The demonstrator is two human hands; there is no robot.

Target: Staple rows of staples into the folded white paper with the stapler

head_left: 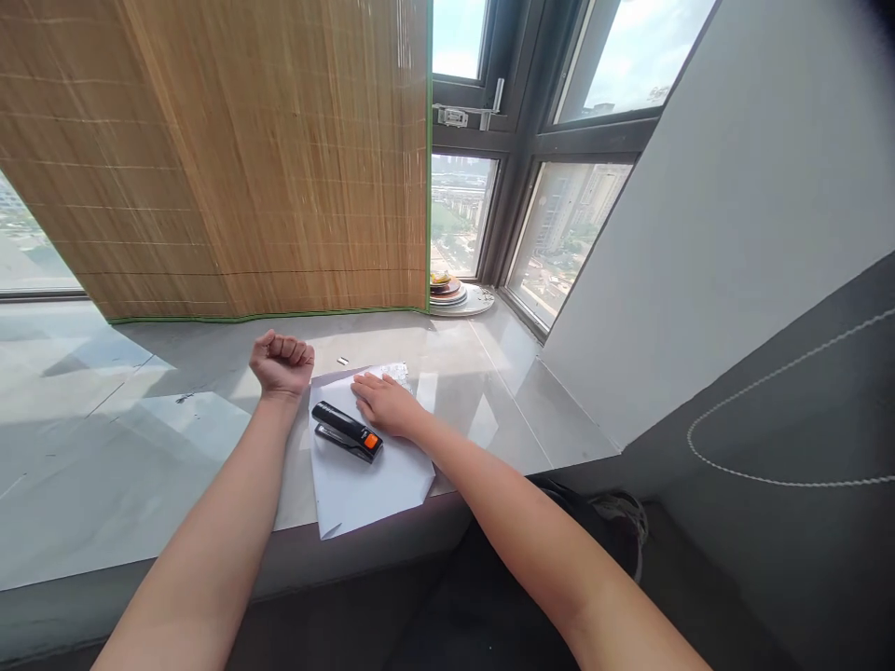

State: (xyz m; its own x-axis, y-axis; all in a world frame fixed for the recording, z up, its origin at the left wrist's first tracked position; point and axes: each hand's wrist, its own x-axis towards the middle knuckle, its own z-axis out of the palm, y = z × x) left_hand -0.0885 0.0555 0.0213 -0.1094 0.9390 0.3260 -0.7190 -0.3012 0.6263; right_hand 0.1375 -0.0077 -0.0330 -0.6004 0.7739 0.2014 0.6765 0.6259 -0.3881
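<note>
Paper (378, 489), white and creased, sheet count unclear, lies at centre under one black-and-orange stapler (348, 431) and the flattened right hand (386, 404); the left hand (282, 363) is clenched, contents hidden. One brown bamboo blind (280, 168) partly hides stacked round plates (461, 302).

Black stapler (348, 431) on white paper (374, 489)

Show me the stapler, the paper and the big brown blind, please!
Stapler (340, 422): head view, on its black top arm.
Paper (370, 492): head view, on its bare lower part.
Blind (280, 168): head view, on its slats.
</note>
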